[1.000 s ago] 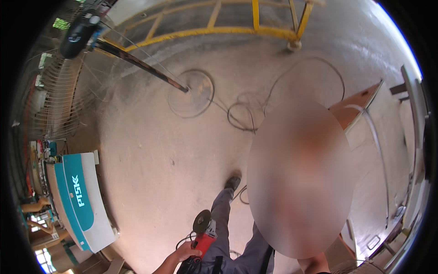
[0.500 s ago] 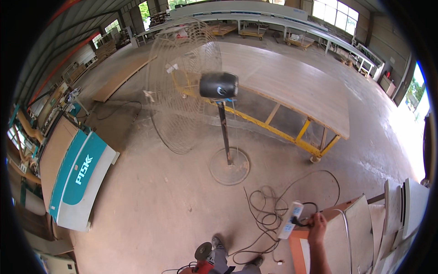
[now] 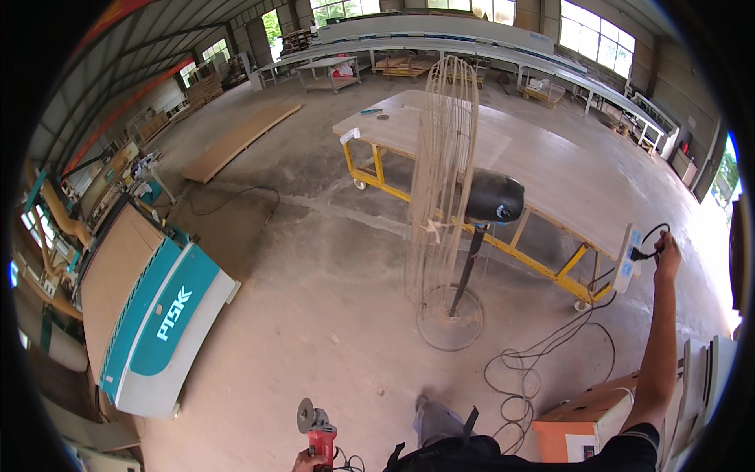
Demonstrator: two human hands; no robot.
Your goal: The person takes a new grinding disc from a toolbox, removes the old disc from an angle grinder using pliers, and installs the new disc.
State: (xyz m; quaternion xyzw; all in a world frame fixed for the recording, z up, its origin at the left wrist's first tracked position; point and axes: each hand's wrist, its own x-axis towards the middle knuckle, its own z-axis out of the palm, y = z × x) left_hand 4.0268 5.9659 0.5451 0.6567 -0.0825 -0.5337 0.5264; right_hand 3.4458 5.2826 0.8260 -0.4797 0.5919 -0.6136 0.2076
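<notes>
At the lower edge, my left hand [image 3: 305, 462] is wrapped round a red angle grinder [image 3: 321, 442], whose dark disc points up and away from me. Far out to the right, my right hand [image 3: 667, 253] is closed on a black power cord [image 3: 654, 229]. The cord's plug sits in a white power strip [image 3: 627, 259] with blue-marked sockets, which hangs tilted beside the hand, near the corner of a wood-topped table [image 3: 562, 185]. Below it, the strip's dark cable [image 3: 523, 362] trails down into loose loops on the floor.
A standing fan [image 3: 494, 197] with a wire cage and round base [image 3: 448, 334] stands ahead of me. A teal and white machine [image 3: 169, 322] is at left. An orange-sided box [image 3: 556, 440] lies at lower right beside upright panels [image 3: 700, 385]. A long board [image 3: 244, 143] lies farther back.
My right hand has moved up and away from the box to the table's corner, carrying the cord and power strip. The grinder now shows more fully in my left hand. The view has shifted.
</notes>
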